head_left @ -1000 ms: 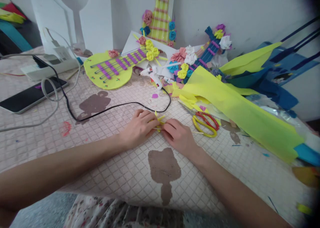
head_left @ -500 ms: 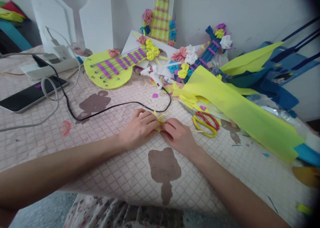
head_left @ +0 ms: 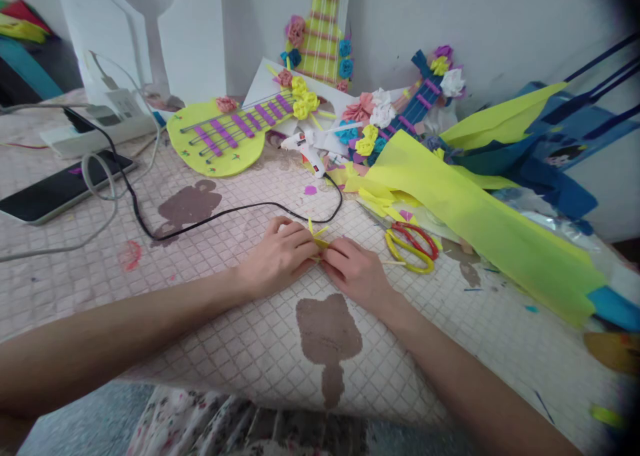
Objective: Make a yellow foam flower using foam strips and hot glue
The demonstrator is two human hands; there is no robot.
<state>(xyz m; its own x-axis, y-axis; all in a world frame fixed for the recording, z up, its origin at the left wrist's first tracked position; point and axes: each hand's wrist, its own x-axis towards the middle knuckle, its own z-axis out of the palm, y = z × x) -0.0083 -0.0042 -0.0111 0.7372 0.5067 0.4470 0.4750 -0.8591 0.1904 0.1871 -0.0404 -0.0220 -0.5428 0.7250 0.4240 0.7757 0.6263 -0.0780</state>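
So the wall (head_left: pixel 260 23) at the back is just plain pale grey with a few dark specks, and the light's pretty soft and flat. The worktop (head_left: pixel 240 353) sits right by it, pale with a diamond grid and some ragged brown patches (head_left: pixel 329 329), and below its near edge there's speckled blue-grey floor (head_left: pixel 90 416).

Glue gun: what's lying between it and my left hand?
In the head view, a purple scrap and the glue gun's black cord lie between the glue gun and your left hand.
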